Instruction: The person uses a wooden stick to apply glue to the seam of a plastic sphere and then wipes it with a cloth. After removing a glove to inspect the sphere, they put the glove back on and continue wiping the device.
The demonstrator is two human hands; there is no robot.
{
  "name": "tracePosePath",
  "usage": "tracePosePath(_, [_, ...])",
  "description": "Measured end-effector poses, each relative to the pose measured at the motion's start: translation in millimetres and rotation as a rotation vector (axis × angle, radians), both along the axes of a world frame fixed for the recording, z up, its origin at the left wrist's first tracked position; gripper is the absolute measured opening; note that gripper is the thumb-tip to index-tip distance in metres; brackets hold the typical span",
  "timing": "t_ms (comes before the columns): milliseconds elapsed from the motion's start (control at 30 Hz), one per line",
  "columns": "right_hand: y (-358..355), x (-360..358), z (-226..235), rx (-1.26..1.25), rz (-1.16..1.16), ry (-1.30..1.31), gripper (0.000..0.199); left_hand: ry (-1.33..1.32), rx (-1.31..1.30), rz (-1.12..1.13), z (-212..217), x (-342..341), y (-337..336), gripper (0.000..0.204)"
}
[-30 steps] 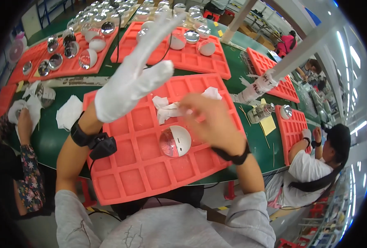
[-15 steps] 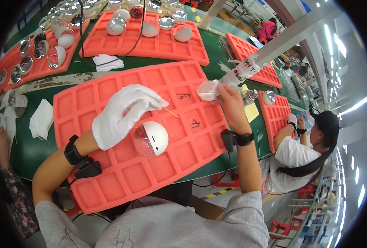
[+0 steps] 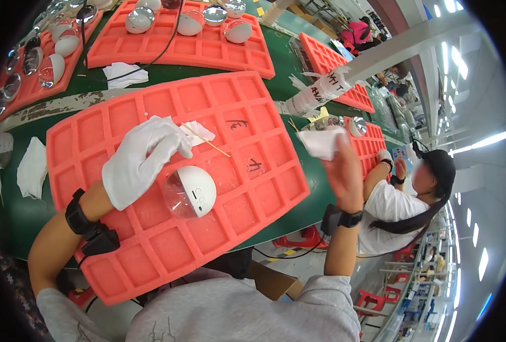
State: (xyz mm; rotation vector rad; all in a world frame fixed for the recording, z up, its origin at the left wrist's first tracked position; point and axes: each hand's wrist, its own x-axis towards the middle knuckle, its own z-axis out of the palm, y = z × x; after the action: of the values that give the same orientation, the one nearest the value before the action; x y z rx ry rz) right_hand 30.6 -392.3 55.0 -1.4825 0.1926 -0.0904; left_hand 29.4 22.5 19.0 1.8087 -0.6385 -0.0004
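Note:
My left hand [image 3: 147, 162], in a white glove, hovers over the red-pink compartment tray [image 3: 173, 245] with its fingers curled together. Beside its fingertips are a white tissue [image 3: 203, 130] and a thin wooden stick [image 3: 214, 147]; whether the fingers grip either is hidden. Just below this hand, a ball with a white half and a clear half [image 3: 204, 188] sits on the tray, small slots and marks on its white face. My bare right hand [image 3: 344, 174], blurred by motion, pinches a white cloth [image 3: 321, 143] off the tray's right edge. Another thin stick [image 3: 293, 125] shows beside that cloth.
Further trays [image 3: 150, 54] with several clear, mirrored and white balls stand across the green table [image 3: 19, 199]. A folded white cloth [image 3: 32, 168] lies at left. A taped post [image 3: 321, 91] rises at right, near a seated co-worker [image 3: 401, 208]. A black cable [image 3: 176, 54] hangs at the back.
My right hand has moved right, carrying the white cloth off the tray. My left hand has shifted left; more of the stick and a white tissue now show beside it. The view has shifted.

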Motion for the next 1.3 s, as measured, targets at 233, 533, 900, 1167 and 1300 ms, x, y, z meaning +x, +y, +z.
tracePosePath(233, [-84.1, 35.7, 33.3, -0.902, -0.401, -0.377, 0.026, -0.098, -0.007, -0.044, -8.8, 3.4, 0.0, 0.023])
tracePosePath(533, [-55.9, 38.3, -4.2, -1.145, -0.224, -0.515, 0.026, -0.1, 0.087, -0.113, -8.1, -0.2, 5.9, 0.018])
tracePosePath(900, [-63.2, 40.0, 17.1, -1.485, -0.032, -0.453, 0.026, -0.236, 0.12, -0.108, -20.4, 2.4, 5.4, 0.019])
tracePosePath(1167, [-50.5, 41.4, 34.8, -1.365, -0.007, -0.305, 0.033, -0.178, 0.094, -0.258, -14.7, -5.3, 5.3, 0.04])
tracePosePath(1300, [-61.4, 47.2, 35.1, -1.408, 0.001, -0.172, 0.037, -0.267, 0.158, -0.282, -20.8, -6.7, 3.7, 0.064])
